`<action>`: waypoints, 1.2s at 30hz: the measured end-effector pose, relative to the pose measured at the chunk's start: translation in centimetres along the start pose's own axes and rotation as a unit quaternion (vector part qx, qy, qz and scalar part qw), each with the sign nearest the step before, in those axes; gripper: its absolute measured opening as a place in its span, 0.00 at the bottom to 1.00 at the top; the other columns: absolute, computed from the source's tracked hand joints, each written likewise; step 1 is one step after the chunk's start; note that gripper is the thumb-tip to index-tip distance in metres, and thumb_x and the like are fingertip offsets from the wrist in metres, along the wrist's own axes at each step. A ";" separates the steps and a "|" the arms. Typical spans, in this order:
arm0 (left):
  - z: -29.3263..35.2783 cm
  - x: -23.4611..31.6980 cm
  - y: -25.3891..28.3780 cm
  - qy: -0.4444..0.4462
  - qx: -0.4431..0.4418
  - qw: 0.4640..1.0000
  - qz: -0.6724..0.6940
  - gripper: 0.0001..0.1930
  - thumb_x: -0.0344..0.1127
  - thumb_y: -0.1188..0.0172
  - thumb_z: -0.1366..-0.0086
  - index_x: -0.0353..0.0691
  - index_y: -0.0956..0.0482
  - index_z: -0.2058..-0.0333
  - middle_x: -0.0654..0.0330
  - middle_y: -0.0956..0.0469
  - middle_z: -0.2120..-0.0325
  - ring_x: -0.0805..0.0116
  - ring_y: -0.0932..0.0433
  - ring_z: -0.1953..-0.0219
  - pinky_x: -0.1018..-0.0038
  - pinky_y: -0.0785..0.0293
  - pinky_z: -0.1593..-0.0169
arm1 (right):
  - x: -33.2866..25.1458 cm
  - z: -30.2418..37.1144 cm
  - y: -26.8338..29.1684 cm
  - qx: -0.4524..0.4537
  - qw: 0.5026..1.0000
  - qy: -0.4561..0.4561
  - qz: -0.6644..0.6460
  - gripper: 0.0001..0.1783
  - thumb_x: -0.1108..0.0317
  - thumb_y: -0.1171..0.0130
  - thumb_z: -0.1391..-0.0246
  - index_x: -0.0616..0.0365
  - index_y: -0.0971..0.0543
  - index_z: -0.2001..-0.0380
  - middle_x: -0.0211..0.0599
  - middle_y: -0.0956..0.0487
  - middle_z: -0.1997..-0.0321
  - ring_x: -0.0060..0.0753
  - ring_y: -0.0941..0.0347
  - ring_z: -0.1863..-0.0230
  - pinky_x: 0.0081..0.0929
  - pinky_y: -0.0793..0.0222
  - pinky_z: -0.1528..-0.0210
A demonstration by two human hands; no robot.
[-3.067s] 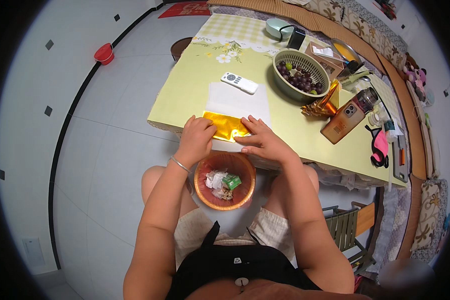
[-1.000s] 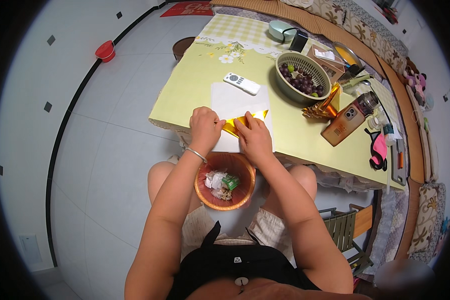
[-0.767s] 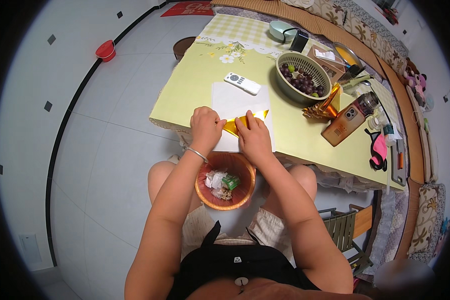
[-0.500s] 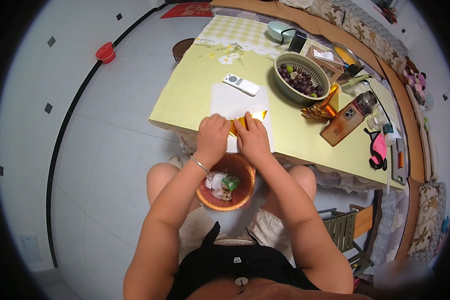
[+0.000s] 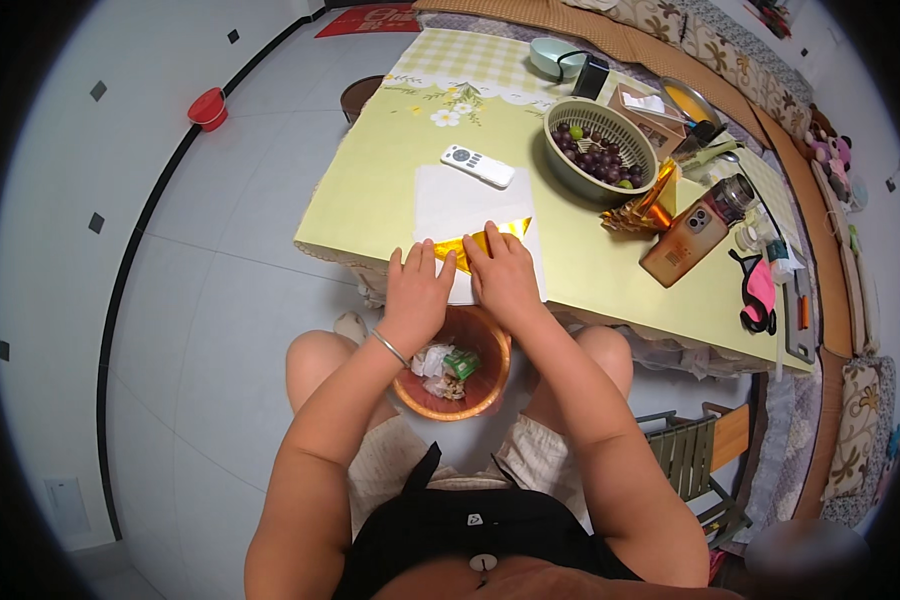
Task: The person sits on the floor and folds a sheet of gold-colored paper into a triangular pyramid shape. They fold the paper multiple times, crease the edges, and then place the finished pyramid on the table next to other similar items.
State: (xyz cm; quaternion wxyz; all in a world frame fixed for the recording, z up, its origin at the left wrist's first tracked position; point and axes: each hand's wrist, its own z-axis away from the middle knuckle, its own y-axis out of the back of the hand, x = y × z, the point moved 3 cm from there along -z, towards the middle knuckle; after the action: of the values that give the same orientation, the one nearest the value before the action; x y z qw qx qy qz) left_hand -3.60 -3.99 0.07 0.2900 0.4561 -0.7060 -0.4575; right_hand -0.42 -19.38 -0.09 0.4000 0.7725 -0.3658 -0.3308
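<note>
A folded piece of shiny gold foil paper (image 5: 454,250) lies on a white sheet of paper (image 5: 440,205) at the near edge of the table. My left hand (image 5: 416,290) rests flat at its left end, fingers stretched out and slightly spread. My right hand (image 5: 502,275) presses on the foil from the right, with its fingers extended; a pointed gold end shows beyond them. Both palms hide part of the sheet. Just past the sheet's far side is a white remote control (image 5: 477,166).
A basket (image 5: 553,165) of grapes, folded gold foil pieces (image 5: 650,205), a phone (image 5: 686,247) and a pink-black eye mask (image 5: 758,293) occupy the table's right side. Below the table edge, between my knees, stands a waste bin (image 5: 490,375) with rubbish. A folding chair (image 5: 685,450) is at right.
My left hand has gone from curled fingers on the foil to flat, outstretched ones, moving slightly left and nearer. More of the foil's left part shows. My right hand stays on it.
</note>
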 end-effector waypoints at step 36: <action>-4.2 -1.4 -0.3 0.026 0.166 0.983 0.073 0.03 0.31 0.42 0.50 0.41 0.25 0.81 0.59 0.30 0.76 0.58 0.29 0.69 0.62 0.33 0.65 | 4.7 -1.6 1.6 0.001 0.999 0.028 -0.019 0.20 0.72 0.39 0.51 0.52 0.19 0.52 0.32 0.19 0.47 0.41 0.28 0.41 0.52 0.47 0.27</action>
State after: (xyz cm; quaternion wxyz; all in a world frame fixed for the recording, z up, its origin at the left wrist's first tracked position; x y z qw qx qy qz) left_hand 0.61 -4.36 1.54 0.2616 0.4569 -0.7957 -0.2994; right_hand 2.80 -23.35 1.05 0.4029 0.7888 -0.3401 -0.3159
